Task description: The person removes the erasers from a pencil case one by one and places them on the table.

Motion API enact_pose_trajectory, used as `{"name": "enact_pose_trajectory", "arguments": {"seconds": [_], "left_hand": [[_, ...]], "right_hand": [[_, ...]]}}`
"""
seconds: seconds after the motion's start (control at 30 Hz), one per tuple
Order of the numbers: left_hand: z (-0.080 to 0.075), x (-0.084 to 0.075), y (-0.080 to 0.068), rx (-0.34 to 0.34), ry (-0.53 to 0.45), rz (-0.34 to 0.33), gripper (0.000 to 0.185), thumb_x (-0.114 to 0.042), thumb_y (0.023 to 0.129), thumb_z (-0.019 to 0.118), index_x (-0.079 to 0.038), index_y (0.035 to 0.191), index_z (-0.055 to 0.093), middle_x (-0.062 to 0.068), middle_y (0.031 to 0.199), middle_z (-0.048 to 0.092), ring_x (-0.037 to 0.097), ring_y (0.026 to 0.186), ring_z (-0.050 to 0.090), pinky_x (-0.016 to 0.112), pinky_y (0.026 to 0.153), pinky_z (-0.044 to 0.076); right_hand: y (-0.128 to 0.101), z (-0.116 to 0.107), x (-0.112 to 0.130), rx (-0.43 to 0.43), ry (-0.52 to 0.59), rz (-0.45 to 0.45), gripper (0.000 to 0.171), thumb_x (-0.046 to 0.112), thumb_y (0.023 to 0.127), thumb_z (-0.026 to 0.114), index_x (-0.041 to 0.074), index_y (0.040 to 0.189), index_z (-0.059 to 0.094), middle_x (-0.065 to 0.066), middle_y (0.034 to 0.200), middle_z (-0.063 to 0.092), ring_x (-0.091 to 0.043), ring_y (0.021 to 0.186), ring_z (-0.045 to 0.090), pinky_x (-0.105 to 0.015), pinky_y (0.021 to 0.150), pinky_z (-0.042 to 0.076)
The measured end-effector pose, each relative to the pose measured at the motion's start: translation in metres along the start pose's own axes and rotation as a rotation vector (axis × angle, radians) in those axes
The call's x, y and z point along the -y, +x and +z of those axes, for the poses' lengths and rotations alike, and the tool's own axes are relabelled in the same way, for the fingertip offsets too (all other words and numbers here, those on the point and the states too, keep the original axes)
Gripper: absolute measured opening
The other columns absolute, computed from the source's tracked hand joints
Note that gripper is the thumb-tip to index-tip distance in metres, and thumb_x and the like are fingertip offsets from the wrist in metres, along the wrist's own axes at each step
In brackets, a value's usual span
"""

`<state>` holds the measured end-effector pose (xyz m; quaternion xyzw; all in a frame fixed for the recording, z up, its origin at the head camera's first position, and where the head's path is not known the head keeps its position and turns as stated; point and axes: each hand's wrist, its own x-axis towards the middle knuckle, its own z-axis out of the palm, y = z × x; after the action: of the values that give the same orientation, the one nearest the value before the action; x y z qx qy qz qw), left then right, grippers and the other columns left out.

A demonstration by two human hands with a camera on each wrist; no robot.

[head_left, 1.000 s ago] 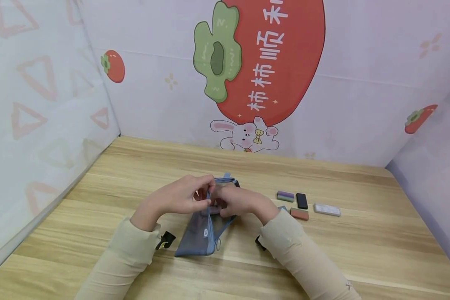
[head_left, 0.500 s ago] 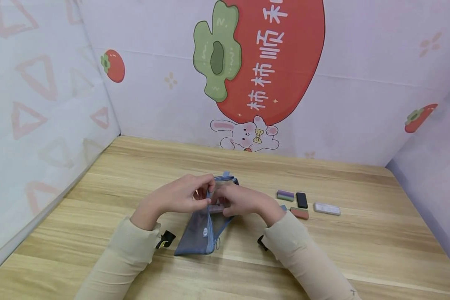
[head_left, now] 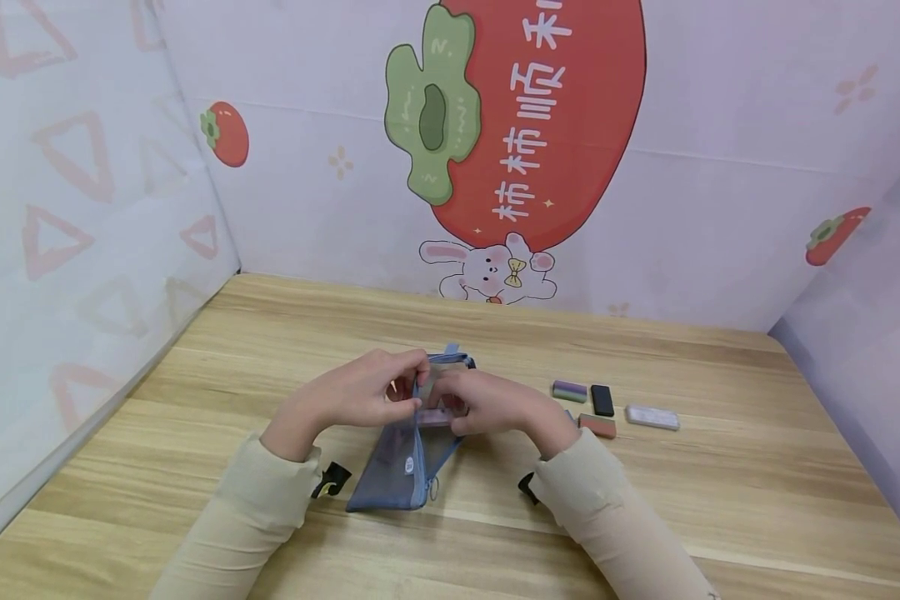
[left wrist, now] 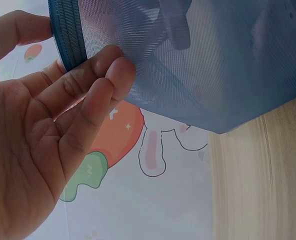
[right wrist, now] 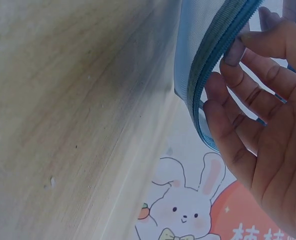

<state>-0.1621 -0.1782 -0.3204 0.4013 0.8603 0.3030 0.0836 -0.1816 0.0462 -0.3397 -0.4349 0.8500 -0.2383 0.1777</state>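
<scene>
A blue mesh zip pouch (head_left: 386,479) stands tilted on the wooden table, its zipper undone. My left hand (head_left: 367,390) pinches one side of the zippered edge; in the left wrist view its thumb and fingers lie on either side of the zipper tape (left wrist: 68,35). Reaching into the mouth of the pouch, my right hand (head_left: 491,404) pinches a small pinkish-purple block, probably an eraser (head_left: 437,417). The right wrist view shows the end of that eraser (right wrist: 234,54) between thumb and forefinger. A dark shape (left wrist: 175,25) shows dimly through the mesh.
To the right lie a purple-green striped block (head_left: 570,391), a black block (head_left: 602,401), a red-green block (head_left: 597,426) and a pale patterned block (head_left: 652,417). Black straps (head_left: 332,480) show beside both wrists. A printed cloth wall (head_left: 330,225) rises behind the table.
My right hand has shifted slightly to the right inside the pouch mouth, and more of the pinkish-purple eraser shows. The left hand keeps its place on the zipper edge.
</scene>
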Motion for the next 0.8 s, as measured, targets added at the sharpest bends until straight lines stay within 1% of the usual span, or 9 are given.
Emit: {"name": "enact_pose_trajectory", "arguments": {"seconds": [0.1,0.33,0.6,0.8], "left_hand": [[0.000,0.000,0.000,0.000,0.002,-0.004,0.017,-0.012,0.085,0.060,-0.008,0.100,0.053,-0.007,0.074,0.059,0.004,0.070,0.059,0.024,0.067,0.052],[-0.001,-0.001,0.000,-0.002,0.005,-0.006,0.015,-0.012,0.085,0.060,-0.013,0.098,0.051,-0.008,0.072,0.057,0.004,0.068,0.057,0.024,0.065,0.051],[0.000,-0.001,0.000,-0.006,0.005,-0.001,0.016,-0.012,0.085,0.062,-0.014,0.098,0.051,-0.008,0.072,0.056,0.004,0.067,0.056,0.024,0.064,0.050],[0.001,0.001,0.001,-0.006,0.015,-0.006,0.017,-0.013,0.085,0.062,-0.012,0.099,0.052,-0.007,0.074,0.057,0.004,0.067,0.056,0.024,0.064,0.050]], "right_hand": [[-0.003,0.000,0.001,-0.006,0.016,0.017,0.029,-0.001,0.083,0.065,0.009,0.110,0.068,-0.001,0.097,0.058,-0.015,0.086,0.051,-0.025,0.074,0.046],[-0.009,0.000,0.002,-0.017,0.040,0.035,0.029,0.000,0.083,0.064,0.012,0.109,0.067,0.001,0.097,0.056,-0.017,0.090,0.053,-0.027,0.076,0.047],[-0.013,0.002,-0.002,-0.040,0.039,0.028,0.029,0.000,0.082,0.064,0.013,0.107,0.067,0.001,0.094,0.055,-0.019,0.087,0.054,-0.026,0.073,0.045],[-0.018,0.001,-0.001,-0.052,0.030,0.032,0.031,0.000,0.080,0.064,0.011,0.108,0.067,0.002,0.098,0.058,-0.019,0.090,0.056,-0.028,0.078,0.047]]}}
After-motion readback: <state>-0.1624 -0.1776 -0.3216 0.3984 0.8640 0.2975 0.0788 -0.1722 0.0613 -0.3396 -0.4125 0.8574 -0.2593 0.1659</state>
